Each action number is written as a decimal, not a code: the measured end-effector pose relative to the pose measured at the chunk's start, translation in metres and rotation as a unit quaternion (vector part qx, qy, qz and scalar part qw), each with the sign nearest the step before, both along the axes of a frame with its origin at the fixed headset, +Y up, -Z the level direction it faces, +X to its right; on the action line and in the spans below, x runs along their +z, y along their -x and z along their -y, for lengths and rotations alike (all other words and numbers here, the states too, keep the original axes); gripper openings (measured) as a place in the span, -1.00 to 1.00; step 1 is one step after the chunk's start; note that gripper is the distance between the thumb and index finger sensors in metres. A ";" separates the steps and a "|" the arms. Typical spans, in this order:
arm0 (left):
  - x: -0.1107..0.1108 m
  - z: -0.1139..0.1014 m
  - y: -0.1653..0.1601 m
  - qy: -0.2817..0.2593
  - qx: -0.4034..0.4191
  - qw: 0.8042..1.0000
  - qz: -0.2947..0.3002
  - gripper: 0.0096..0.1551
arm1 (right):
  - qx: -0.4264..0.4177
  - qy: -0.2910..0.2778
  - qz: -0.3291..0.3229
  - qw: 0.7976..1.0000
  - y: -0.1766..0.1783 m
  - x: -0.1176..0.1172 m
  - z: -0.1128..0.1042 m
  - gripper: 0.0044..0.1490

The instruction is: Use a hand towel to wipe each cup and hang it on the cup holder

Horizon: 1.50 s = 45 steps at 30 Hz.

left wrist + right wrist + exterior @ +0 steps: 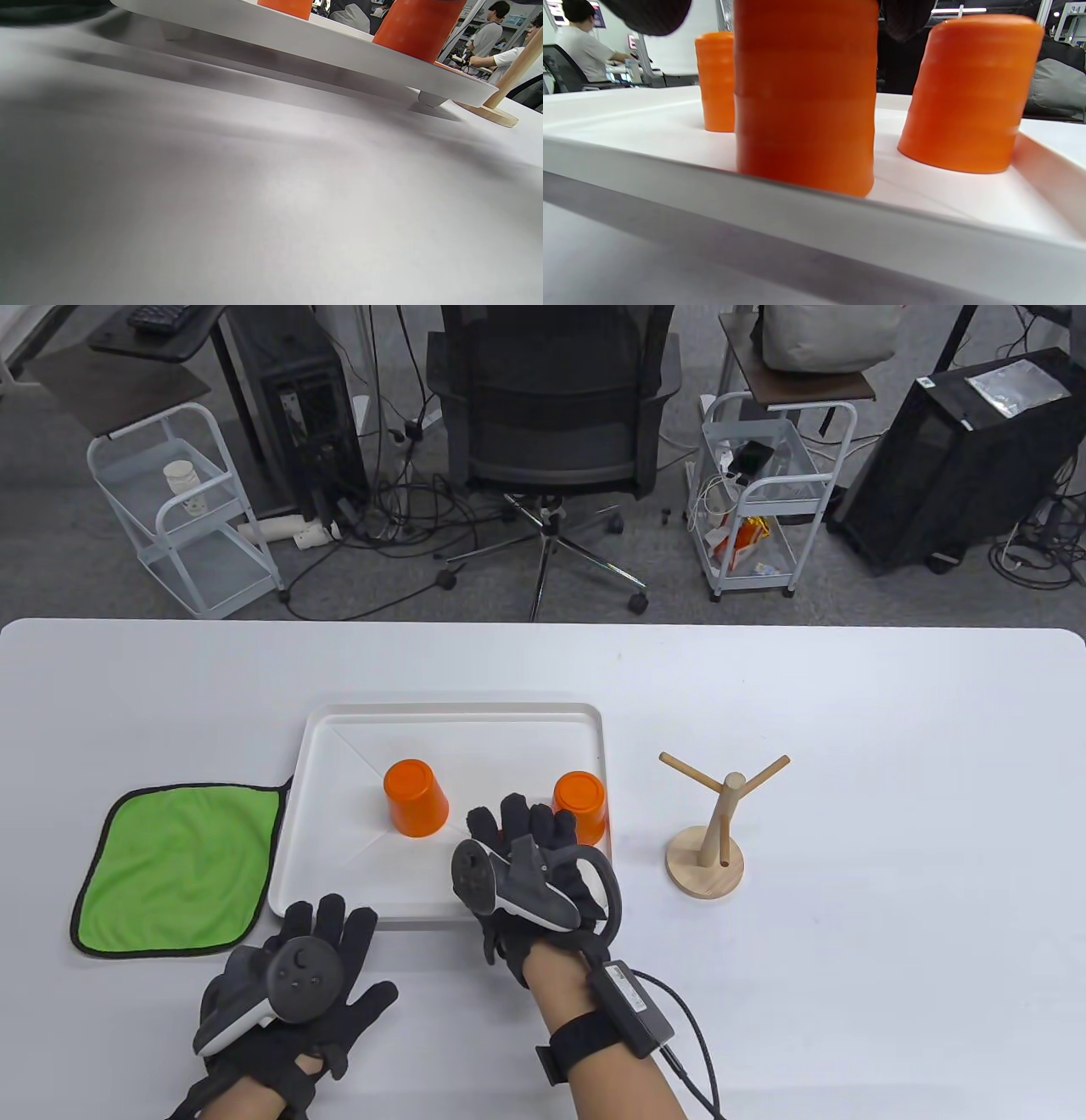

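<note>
Three orange cups stand upside down on the white tray [339,746]. The table view shows the left cup [414,797] and the right cup [581,802]; my right hand [517,831] hides the third. In the right wrist view that near cup [804,97] stands at the tray's front rim, with my fingers [908,17] at both sides of its top and the thumb side a little apart. My left hand [322,950] lies flat on the table, fingers spread, holding nothing. The green hand towel [182,865] lies left of the tray. The wooden cup holder [713,831] stands to the right with bare pegs.
The tray rests on short feet, its rim [322,46] raised above the table in the left wrist view. An office chair [551,415], wire carts and computer cases stand beyond the table's far edge. People sit in the background of the wrist views.
</note>
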<state>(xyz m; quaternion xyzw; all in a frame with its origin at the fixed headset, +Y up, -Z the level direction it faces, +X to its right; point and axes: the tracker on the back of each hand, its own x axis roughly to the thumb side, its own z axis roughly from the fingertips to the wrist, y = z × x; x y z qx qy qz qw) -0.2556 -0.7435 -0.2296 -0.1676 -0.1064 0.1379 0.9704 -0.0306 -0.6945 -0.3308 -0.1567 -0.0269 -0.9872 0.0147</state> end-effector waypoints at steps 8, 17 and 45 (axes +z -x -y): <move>0.000 0.000 0.000 0.001 0.004 1.000 0.003 0.06 | 0.011 0.010 0.013 1.000 0.002 -0.006 0.010 -0.05; 0.000 0.000 0.000 0.002 0.007 1.000 0.003 0.06 | -0.004 -0.015 0.007 1.000 -0.001 -0.005 0.010 -0.13; 0.000 0.001 0.001 0.004 0.003 1.000 -0.002 0.06 | -0.275 -0.124 -0.033 0.953 -0.055 0.079 -0.010 -0.10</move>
